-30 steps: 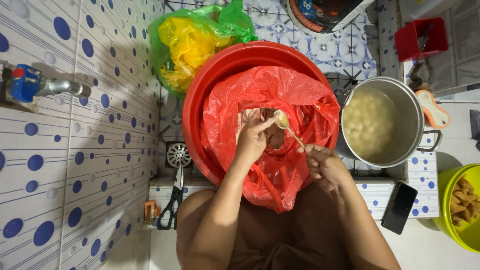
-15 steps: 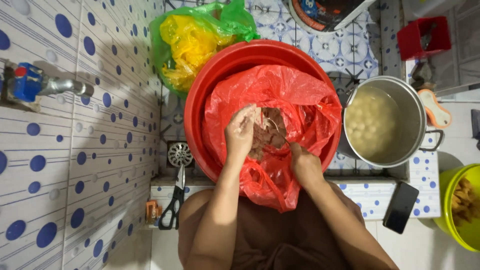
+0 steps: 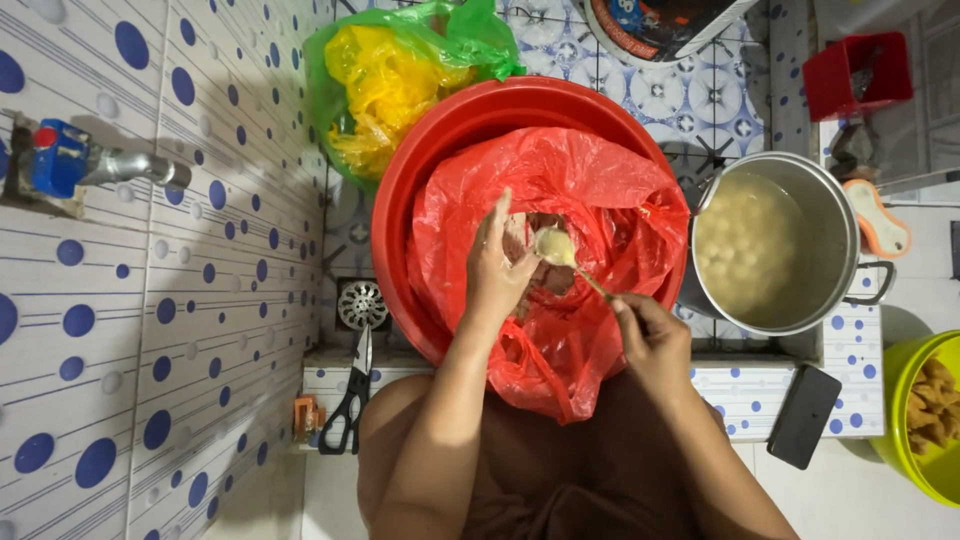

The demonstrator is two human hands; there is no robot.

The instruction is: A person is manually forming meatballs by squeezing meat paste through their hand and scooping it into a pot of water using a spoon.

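Head view: right hand (image 3: 652,340) grips spoon (image 3: 566,258), bowl touching cupped left hand (image 3: 497,268).

A crumpled red plastic bag (image 3: 590,230) lines the round red basin; a green-and-yellow plastic bag (image 3: 390,80) sits behind it, and a dark flat phone (image 3: 803,415) lies screen-dark at right.

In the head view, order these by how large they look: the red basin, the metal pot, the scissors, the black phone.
1. red basin
2. metal pot
3. scissors and black phone: they look alike, so I leave them unranked.
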